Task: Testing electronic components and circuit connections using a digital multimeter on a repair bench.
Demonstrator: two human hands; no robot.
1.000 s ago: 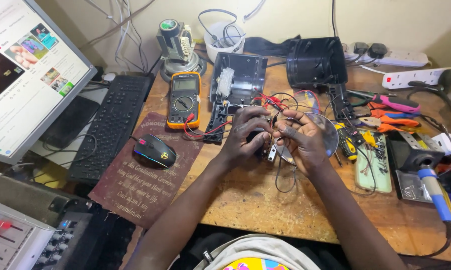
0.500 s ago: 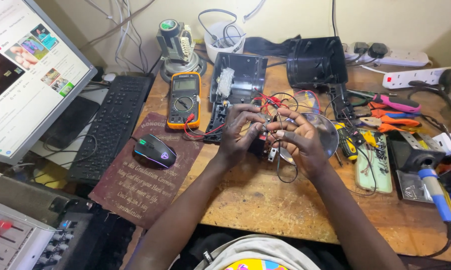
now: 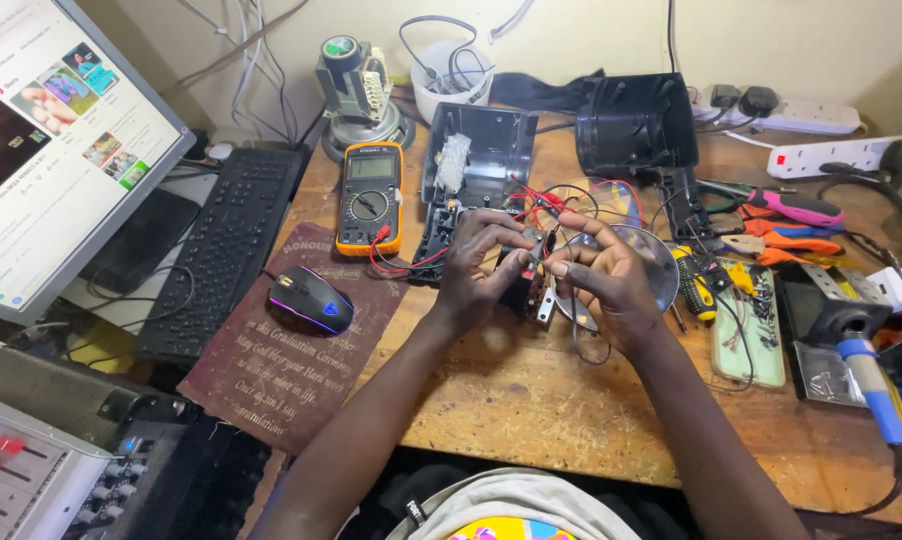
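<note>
While a big monitor (image 3: pixel 41 140) glows at the far left of the wooden workbench (image 3: pixel 511 400), a black keyboard (image 3: pixel 226 245) lies beside it, with a maroon mat (image 3: pixel 281 360) carrying a black mouse (image 3: pixel 311 300). Behind the hands sit two open black casings (image 3: pixel 561 150), and an orange meter (image 3: pixel 371 195) lies just left of them with its red leads trailing toward the middle. Pliers and screwdrivers (image 3: pixel 771 225) are scattered to the right, near a blue-handled soldering iron (image 3: pixel 871 375). At the centre, the left hand (image 3: pixel 481 270) grips a small dark part with wires (image 3: pixel 529 280), while the right hand (image 3: pixel 611 275) pinches at the same part with thumb and forefinger.
</note>
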